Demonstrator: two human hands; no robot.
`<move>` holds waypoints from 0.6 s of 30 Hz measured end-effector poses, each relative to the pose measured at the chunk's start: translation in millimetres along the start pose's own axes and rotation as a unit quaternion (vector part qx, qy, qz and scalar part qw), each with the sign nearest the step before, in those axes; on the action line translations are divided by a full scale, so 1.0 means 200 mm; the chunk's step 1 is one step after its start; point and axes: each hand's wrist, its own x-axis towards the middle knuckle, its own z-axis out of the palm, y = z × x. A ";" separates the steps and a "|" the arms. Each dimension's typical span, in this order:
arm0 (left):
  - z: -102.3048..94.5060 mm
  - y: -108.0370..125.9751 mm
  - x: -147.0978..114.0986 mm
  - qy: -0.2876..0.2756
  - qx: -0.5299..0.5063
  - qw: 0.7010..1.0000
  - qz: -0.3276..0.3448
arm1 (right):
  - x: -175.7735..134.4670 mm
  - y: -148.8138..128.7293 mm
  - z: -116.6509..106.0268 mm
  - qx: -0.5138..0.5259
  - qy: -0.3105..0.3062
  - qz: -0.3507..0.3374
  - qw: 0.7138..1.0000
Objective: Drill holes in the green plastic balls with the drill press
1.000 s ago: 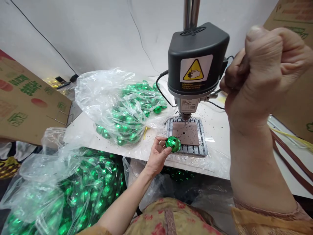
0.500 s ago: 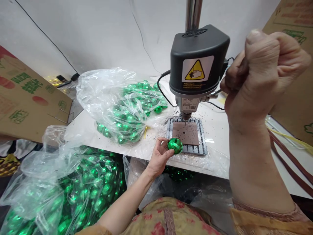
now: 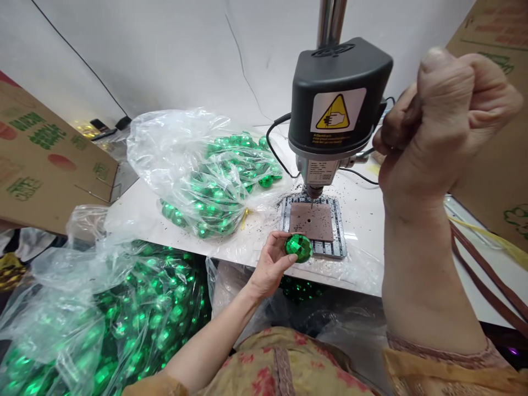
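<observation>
In the thumb and fingers of my left hand [image 3: 273, 264] is a shiny green faceted ball [image 3: 299, 248], in front of the drill press base [image 3: 336, 250]. The drill press [image 3: 340, 99] stands upright, its thin bit [image 3: 312, 203] above a brown board [image 3: 307, 225] with a dark hole in it. My right hand [image 3: 443, 118] is raised in a fist at the right side of the motor housing. It closes round the feed handle [image 3: 365, 155], whose grip end is hidden by the fingers.
Clear plastic bags of green balls lie on the white table [image 3: 165, 239] and below its front edge [image 3: 144, 308]. Cardboard boxes stand left [image 3: 49, 159] and right [image 3: 490, 143]. Dark shavings are scattered round the base. Brown straps [image 3: 487, 275] lie at the right.
The view has shifted slightly. My left hand has turned the green ball a little and holds it slightly further right. My right hand stays closed at the handle.
</observation>
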 end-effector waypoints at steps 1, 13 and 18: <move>0.00 0.00 0.00 0.005 -0.001 1.000 -0.003 | 0.00 0.00 0.00 0.004 0.000 -0.002 1.000; 0.03 0.01 -0.06 0.014 -0.012 0.999 -0.034 | 0.01 0.01 0.00 0.012 0.001 0.014 1.000; 0.04 0.00 -0.08 0.012 -0.021 0.998 -0.054 | 0.01 0.01 0.00 0.016 0.013 0.016 1.000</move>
